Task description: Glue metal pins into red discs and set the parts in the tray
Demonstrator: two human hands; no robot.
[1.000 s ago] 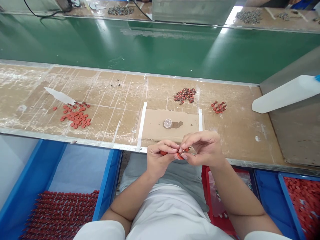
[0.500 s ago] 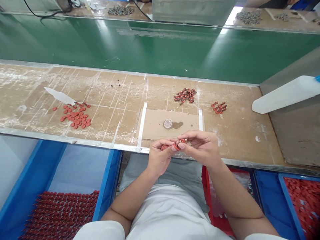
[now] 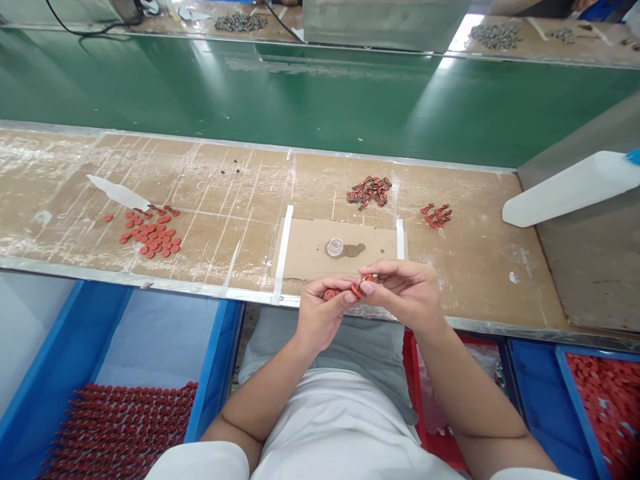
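My left hand (image 3: 323,315) is closed on a red disc (image 3: 329,295), fingers curled under it and the thumb across the top. My right hand (image 3: 404,293) is pinching a small red part (image 3: 356,291) between thumb and fingers, with a bit of metal (image 3: 369,277) showing at its tip. The exact grip is hidden by my fingers. The two hands touch at the fingertips and are held up at the front edge of the bench (image 3: 225,193), just below a cardboard sheet (image 3: 303,250).

Below my arms are my white shirt (image 3: 335,427) and a grey apron (image 3: 270,347). Lower left is a blue bin (image 3: 216,363) with rows of red discs (image 3: 120,433) inside. Lower right are a red crate (image 3: 419,387) and a blue tray (image 3: 583,420) heaped with loose red discs (image 3: 607,407).

On the bench, white tape (image 3: 283,253) runs along the cardboard's left side, and a small clear cup (image 3: 335,248) sits on the sheet beside a brown stain (image 3: 355,251). Further left lies a pile of flat red discs (image 3: 153,233). Past the sheet are two piles of red-and-metal parts (image 3: 369,191) (image 3: 437,215). A white plastic container (image 3: 570,188) lies at the right end. Beyond the bench runs a green belt (image 3: 300,100), then a far bench with piles of grey metal parts (image 3: 497,35).
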